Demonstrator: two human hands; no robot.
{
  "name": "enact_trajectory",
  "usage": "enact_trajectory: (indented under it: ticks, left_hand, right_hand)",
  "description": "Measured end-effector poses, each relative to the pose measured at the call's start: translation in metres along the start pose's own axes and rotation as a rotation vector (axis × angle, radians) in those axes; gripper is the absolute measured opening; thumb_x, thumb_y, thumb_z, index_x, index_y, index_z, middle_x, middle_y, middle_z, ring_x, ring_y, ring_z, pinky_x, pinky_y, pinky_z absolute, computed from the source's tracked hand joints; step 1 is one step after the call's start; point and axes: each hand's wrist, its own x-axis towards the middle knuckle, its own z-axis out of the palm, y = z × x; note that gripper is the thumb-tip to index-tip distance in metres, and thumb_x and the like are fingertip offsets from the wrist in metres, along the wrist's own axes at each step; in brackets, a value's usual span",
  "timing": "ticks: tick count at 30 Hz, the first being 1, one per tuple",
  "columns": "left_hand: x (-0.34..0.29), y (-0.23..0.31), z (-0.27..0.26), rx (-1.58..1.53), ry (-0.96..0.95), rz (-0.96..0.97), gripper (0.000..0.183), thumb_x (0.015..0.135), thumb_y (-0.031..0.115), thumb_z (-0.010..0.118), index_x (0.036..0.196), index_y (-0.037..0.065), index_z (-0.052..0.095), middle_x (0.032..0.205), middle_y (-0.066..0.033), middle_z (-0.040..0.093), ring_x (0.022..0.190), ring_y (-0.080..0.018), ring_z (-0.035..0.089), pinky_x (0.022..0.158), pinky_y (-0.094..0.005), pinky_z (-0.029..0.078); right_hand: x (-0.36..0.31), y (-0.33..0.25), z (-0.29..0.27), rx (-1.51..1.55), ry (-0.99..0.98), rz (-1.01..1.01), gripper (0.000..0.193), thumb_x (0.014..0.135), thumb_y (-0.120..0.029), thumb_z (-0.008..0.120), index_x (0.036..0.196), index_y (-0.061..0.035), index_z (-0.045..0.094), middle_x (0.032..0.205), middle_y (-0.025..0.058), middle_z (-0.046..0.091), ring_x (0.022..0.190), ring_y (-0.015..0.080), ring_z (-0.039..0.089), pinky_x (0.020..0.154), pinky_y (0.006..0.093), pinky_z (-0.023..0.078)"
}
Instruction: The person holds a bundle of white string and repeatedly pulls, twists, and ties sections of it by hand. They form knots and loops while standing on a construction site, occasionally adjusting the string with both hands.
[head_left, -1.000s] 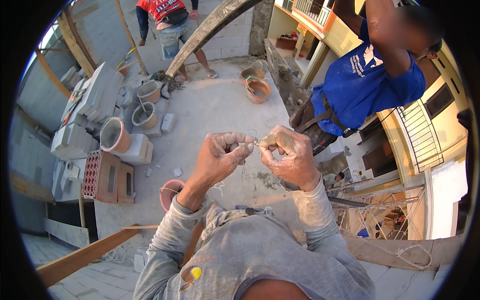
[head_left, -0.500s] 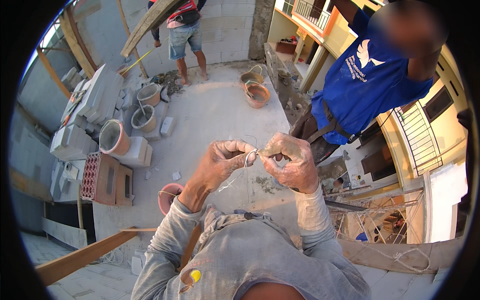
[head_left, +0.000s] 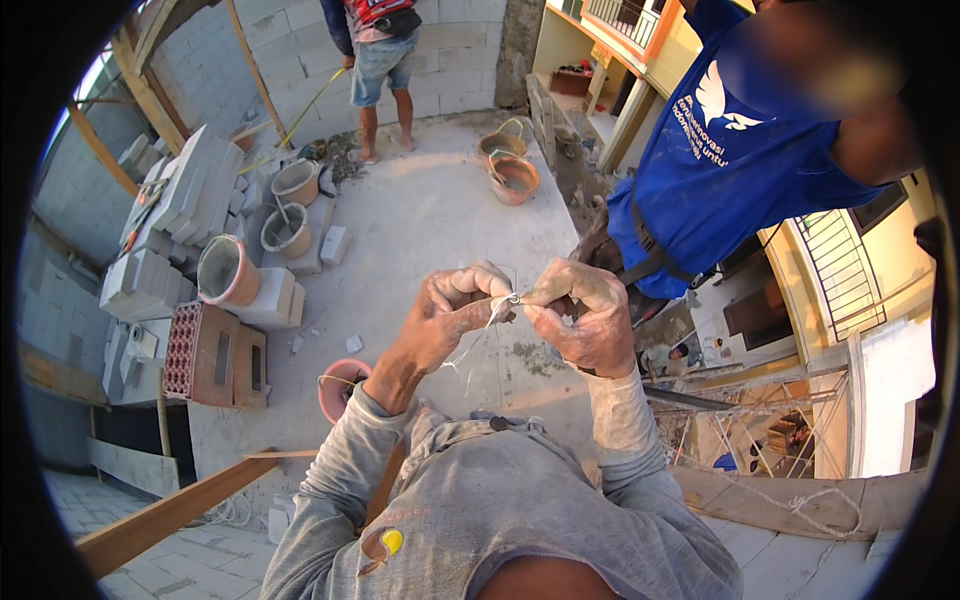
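Both of my hands meet in front of my chest over a thin white string (head_left: 495, 312). Thumb and fingers of my left hand (head_left: 452, 308) pinch it, and its frayed ends hang below them. My right hand (head_left: 585, 315), dusty and closed in a pinch, grips the string on the other side of a small loop or knot. A thin dark strand, perhaps wire, curves above and below the fingertips; its full path is too fine to follow.
Mortar buckets (head_left: 228, 272) and pale blocks (head_left: 140, 285) stand at the left. Two buckets (head_left: 514, 180) sit near the slab's far right edge, beyond which it drops away. A co-worker in a blue shirt (head_left: 740, 170) is close at right; another person (head_left: 385, 70) stands at the far wall.
My hands stay together at the string, with slight finger movement. The blue-shirted co-worker leans farther right and lower. The person at the far wall has shifted a little, with the yellow tape.
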Motion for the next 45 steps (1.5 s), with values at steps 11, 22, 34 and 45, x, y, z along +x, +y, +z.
enact_trajectory:
  ticks: [11,22,34,45]
  left_hand:
    - [-0.012,0.013,0.005,0.064,0.101,-0.145,0.018,0.096,0.019,0.07,0.099,0.001,0.072,0.078,-0.0043,0.068,0.066,-0.0098,0.063,0.058,-0.0238,0.051]
    - [-0.016,0.02,0.039,0.197,0.308,-0.183,0.012,0.093,0.013,0.073,0.093,0.001,0.071,0.067,-0.0028,0.068,0.054,-0.0068,0.061,0.045,-0.0194,0.043]
    - [-0.013,0.007,0.043,0.232,0.546,0.126,0.012,0.091,0.01,0.069,0.088,-0.001,0.067,0.079,-0.0047,0.068,0.068,-0.008,0.06,0.059,-0.0225,0.048]
    - [0.002,0.017,0.02,0.151,0.158,-0.014,0.024,0.095,0.016,0.073,0.11,-0.002,0.072,0.092,-0.0045,0.073,0.08,-0.0074,0.065,0.072,-0.0207,0.053]
  right_hand:
    - [-0.006,-0.002,-0.013,-0.068,-0.09,-0.012,0.012,0.075,0.003,0.072,0.084,-0.0046,0.068,0.071,-0.0004,0.062,0.057,0.0078,0.052,0.052,0.0251,0.043]
    - [-0.011,0.0,0.002,-0.472,0.066,-0.309,0.02,0.07,0.007,0.075,0.081,-0.0053,0.063,0.071,0.0039,0.059,0.055,0.0159,0.058,0.049,0.0294,0.045]
    - [-0.013,0.006,-0.003,-0.46,0.166,-0.18,0.022,0.072,0.006,0.075,0.082,-0.0079,0.062,0.067,0.0004,0.056,0.053,0.012,0.055,0.047,0.0279,0.044]
    - [-0.004,0.014,-0.01,-0.181,0.122,-0.203,0.02,0.075,0.007,0.075,0.089,-0.0042,0.066,0.075,0.0026,0.062,0.06,0.0111,0.058,0.052,0.025,0.047]
